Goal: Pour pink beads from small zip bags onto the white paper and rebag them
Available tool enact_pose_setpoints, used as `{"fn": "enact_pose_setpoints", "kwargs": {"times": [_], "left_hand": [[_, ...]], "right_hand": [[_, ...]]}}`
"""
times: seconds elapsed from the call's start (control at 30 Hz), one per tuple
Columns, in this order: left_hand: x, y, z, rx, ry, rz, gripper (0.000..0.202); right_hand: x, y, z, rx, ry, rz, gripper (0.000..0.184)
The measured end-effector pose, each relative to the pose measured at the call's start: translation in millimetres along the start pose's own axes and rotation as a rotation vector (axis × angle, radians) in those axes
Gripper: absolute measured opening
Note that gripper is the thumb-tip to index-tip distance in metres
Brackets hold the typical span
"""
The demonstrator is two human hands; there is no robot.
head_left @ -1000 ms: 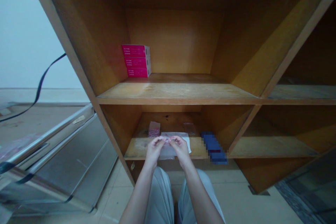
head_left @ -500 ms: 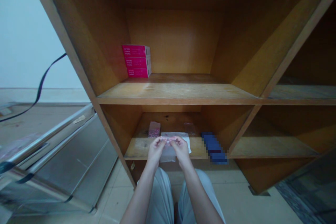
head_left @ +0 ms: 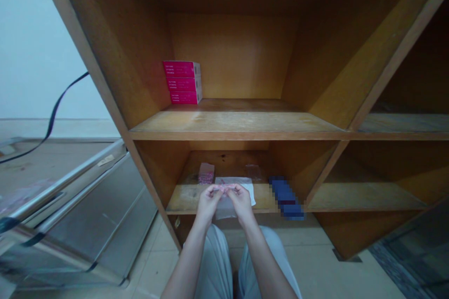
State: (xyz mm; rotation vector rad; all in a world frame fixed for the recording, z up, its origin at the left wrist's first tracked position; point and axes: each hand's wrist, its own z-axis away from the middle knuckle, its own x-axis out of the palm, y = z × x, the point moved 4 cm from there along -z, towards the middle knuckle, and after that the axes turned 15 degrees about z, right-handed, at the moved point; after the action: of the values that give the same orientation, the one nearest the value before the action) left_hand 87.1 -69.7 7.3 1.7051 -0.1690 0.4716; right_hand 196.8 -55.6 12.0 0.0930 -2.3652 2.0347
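My left hand (head_left: pixel 208 202) and my right hand (head_left: pixel 241 201) are side by side at the front edge of the lower shelf (head_left: pixel 182 198). Both pinch the top edge of a small clear plastic bag (head_left: pixel 224 206) that hangs between them. A flat white packet (head_left: pixel 235 181) lies on the shelf just behind the hands. A small pink packet (head_left: pixel 206 173) stands further back to the left, and a clear packet (head_left: pixel 253 170) lies at the back right. A blue object (head_left: pixel 286 197), blurred out, lies at the shelf's right front.
A stack of three pink boxes (head_left: pixel 183 82) sits at the back left of the upper shelf (head_left: pixel 238 124). A steel cabinet (head_left: pixel 70 210) stands to the left, a black cable (head_left: pixel 52 117) above it. More compartments open to the right. The floor is tiled.
My hands have drawn slightly closer together on the bag's top edge; otherwise almost nothing has moved.
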Motion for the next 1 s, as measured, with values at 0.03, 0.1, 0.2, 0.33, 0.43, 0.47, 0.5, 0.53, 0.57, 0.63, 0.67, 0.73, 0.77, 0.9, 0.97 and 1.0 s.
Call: {"fn": "enact_pose_setpoints", "kwargs": {"times": [0.03,0.1,0.2,0.33,0.43,0.47,0.5,0.53,0.57,0.63,0.67,0.73,0.77,0.9,0.97,1.0], "left_hand": [[-0.7,0,0,0.006,0.001,-0.007,0.022],[-1.9,1,-1,0.011,0.007,-0.029,0.022],[-4.3,2,-4,0.005,0.03,-0.061,0.023],[-7.4,4,-7,0.011,0.053,-0.08,0.022],[-9.0,5,-8,0.023,0.043,-0.101,0.02],[-9.8,6,-7,0.028,0.041,-0.106,0.019],[-10.7,6,-7,0.034,0.04,-0.111,0.019],[-11.8,6,-6,0.038,0.042,-0.114,0.018],[-13.1,5,-6,0.04,0.045,-0.118,0.018],[-15.5,5,-5,0.038,0.05,-0.124,0.019],[-16.4,4,-5,0.033,0.049,-0.126,0.019],[-17.7,4,-5,0.021,0.042,-0.127,0.02],[-18.0,4,-4,0.014,0.037,-0.125,0.021],[-18.1,5,-3,-0.013,0.016,-0.116,0.021],[-17.5,6,-2,-0.03,-0.012,-0.115,0.022],[-17.0,7,-2,-0.043,-0.032,-0.117,0.023]], "right_hand": [[-1,1,0,-0.004,0.0,0.0,0.008],[-3,3,0,-0.011,0.003,0.007,0.008],[-8,6,-2,-0.023,-0.003,0.03,0.011],[-15,7,-3,-0.036,-0.033,0.066,0.015],[-18,6,-3,-0.029,-0.033,0.08,0.016],[-18,5,-2,-0.028,-0.031,0.081,0.016],[-19,4,-2,-0.028,-0.03,0.081,0.016],[-19,3,-1,-0.027,-0.028,0.081,0.016],[-20,2,-1,-0.026,-0.026,0.083,0.017],[-20,1,0,-0.022,-0.022,0.089,0.017],[-21,1,0,-0.019,-0.024,0.093,0.018],[-21,1,0,-0.018,-0.032,0.1,0.018],[-21,1,0,-0.02,-0.039,0.103,0.019],[-23,0,0,-0.027,-0.061,0.118,0.021],[-24,-1,0,-0.044,-0.073,0.126,0.023],[-24,-2,0,-0.053,-0.08,0.127,0.024]]}}
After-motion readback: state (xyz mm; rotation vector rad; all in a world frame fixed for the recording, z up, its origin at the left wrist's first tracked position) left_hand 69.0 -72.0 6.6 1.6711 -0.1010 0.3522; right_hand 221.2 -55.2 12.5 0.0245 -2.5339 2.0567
